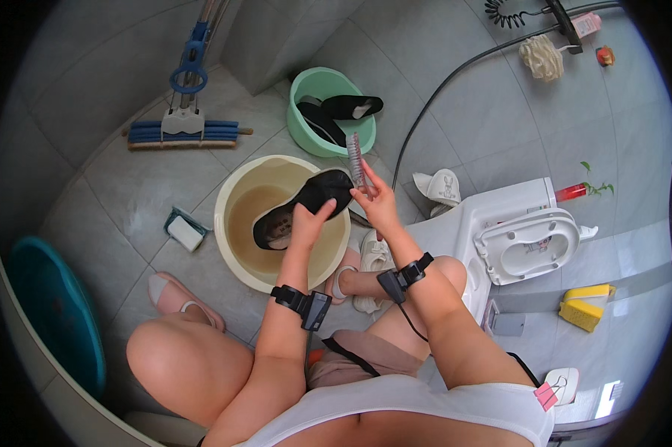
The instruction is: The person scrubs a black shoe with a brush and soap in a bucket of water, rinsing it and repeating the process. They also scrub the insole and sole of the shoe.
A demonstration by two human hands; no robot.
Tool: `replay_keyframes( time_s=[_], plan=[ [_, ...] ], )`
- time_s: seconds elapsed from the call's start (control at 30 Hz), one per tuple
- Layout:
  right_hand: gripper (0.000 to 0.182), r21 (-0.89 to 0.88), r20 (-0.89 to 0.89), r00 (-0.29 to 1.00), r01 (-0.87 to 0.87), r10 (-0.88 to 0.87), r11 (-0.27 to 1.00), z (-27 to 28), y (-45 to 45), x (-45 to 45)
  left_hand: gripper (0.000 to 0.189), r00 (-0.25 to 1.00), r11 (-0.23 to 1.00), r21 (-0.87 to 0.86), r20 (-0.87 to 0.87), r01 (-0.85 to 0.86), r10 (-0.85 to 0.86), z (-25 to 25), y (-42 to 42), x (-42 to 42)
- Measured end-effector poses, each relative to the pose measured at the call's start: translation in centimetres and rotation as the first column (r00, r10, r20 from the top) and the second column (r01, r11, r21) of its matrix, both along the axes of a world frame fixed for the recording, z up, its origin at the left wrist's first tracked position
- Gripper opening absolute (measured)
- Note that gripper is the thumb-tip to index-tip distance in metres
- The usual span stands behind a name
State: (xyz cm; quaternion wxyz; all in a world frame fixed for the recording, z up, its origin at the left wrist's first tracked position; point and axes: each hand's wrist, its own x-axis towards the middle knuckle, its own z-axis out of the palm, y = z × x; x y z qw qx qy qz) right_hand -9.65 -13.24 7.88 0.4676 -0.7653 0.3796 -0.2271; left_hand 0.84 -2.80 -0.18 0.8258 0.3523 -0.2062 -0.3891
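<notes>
My left hand (310, 222) grips a black slip-on shoe (322, 193) by its side, over a cream plastic basin (222, 232) that holds cloudy brownish water (246, 209). The shoe is tilted, with its opening and insole in view. My right hand (376, 201) holds a scrubbing brush (355, 156) upright beside one end of the shoe. The brush has pale bristles and a pinkish back. Beyond the basin, a mint-green plastic tub (304, 142) holds more black shoes (351, 106).
A bar of soap (185, 233) lies on a dark dish left of the basin. A sponge mop (182, 131) stands behind it. White shoes (376, 251) and a toilet (470, 215) are at the right. A dark hose (419, 114) runs along the wall. A teal basin (56, 313) leans at the far left.
</notes>
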Motion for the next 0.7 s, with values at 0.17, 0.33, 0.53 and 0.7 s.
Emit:
replay_keyframes(
  time_s=[0.17,0.33,0.53,0.7],
  plan=[
    [0.06,-0.163,0.023,0.997,-0.07,0.074,0.984,-0.1,1.3,-0.8,0.031,0.374,0.922,-0.295,-0.849,0.251,-0.374,-2.3,-0.6,1.0],
    [0.04,-0.54,-0.699,0.712,-0.462,-0.069,0.704,5.2,3.4,-1.2,0.024,0.613,0.963,0.11,-0.787,0.244,-0.065,-3.1,-0.9,-1.1],
    [0.044,-0.465,-0.854,0.505,-0.64,-0.121,0.612,4.3,4.4,-0.6,0.023,0.97,0.895,0.417,-0.103,-0.159,0.22,-2.5,-1.7,-2.7],
    [0.043,-0.547,-0.777,0.628,-0.639,-0.043,0.541,0.5,2.5,2.7,0.021,0.97,0.89,0.431,-0.114,-0.148,0.216,-4.2,-1.9,-2.6]
  ],
)
